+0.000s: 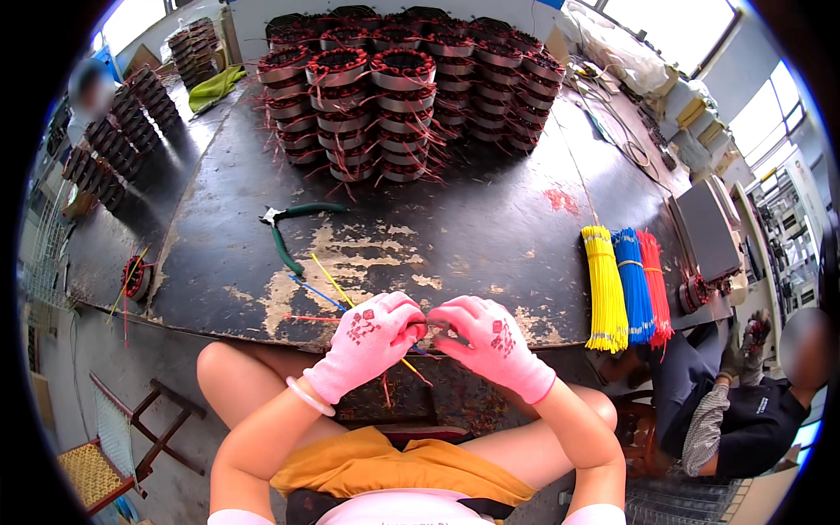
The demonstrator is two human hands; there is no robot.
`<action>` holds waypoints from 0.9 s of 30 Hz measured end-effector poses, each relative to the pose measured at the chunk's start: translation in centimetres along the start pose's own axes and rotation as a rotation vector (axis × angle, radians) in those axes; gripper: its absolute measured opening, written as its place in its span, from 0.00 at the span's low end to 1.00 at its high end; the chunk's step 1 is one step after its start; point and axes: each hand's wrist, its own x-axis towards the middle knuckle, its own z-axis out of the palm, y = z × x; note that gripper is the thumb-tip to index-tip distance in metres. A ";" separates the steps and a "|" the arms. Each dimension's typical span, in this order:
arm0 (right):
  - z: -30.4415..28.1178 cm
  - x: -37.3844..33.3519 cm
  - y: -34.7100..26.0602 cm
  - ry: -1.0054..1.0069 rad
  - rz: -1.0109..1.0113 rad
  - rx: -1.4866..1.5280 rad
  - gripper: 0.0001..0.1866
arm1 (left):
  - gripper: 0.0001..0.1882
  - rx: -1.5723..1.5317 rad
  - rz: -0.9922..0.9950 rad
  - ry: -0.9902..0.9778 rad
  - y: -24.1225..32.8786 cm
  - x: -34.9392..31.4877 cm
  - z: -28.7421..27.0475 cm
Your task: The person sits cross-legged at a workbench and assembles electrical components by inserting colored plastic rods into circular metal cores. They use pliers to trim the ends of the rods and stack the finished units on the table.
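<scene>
Both my hands wear pink gloves and meet at the table's near edge. My left hand point(372, 337) is closed around a few wires: a yellow wire point(331, 278), a blue wire point(317, 293) and a red wire point(311, 318) stick out past its fingers, and ends hang below it. My right hand point(490, 339) is beside it, its bent fingertips pinched close to the left fingers at a small dark spot; what they grip is too small to make out. Beyond my left hand, diagonal cutters point(278, 236) with green handles lie spread on the table.
Stacked motor stators point(402, 114) with red wires stand at the far middle. Yellow point(605, 289), blue point(634, 289) and red wire bundles point(654, 289) lie at right. A single stator point(136, 278) sits at left. A co-worker point(744, 402) sits at right; a stool point(101, 459) stands at lower left.
</scene>
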 end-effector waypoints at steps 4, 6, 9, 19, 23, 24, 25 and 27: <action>0.4 0.5 -0.2 -0.016 0.024 0.083 0.08 | 0.06 -0.010 0.021 0.039 -0.2 0.0 0.3; 0.8 0.7 -0.8 -0.052 0.330 0.351 0.08 | 0.06 -0.010 0.014 0.028 0.0 0.1 0.2; 2.4 1.0 0.8 -0.154 0.789 0.944 0.11 | 0.07 -0.004 0.013 0.023 0.0 0.1 0.4; 1.7 -0.1 -0.1 0.048 0.066 -0.073 0.12 | 0.04 -0.035 0.020 0.014 -0.1 0.2 0.0; 0.7 0.2 -0.5 -0.318 0.940 1.088 0.13 | 0.05 -0.059 0.010 0.003 0.0 0.2 0.0; 0.7 0.1 -0.5 -0.309 0.979 1.186 0.13 | 0.05 -0.058 0.011 0.000 -0.1 0.1 0.0; 0.4 0.1 -0.6 -0.315 0.883 1.037 0.12 | 0.05 -0.058 0.012 -0.003 -0.2 0.0 -0.1; -0.3 0.0 -0.6 -0.319 0.686 0.741 0.11 | 0.05 -0.068 0.011 -0.015 -0.1 0.0 -0.1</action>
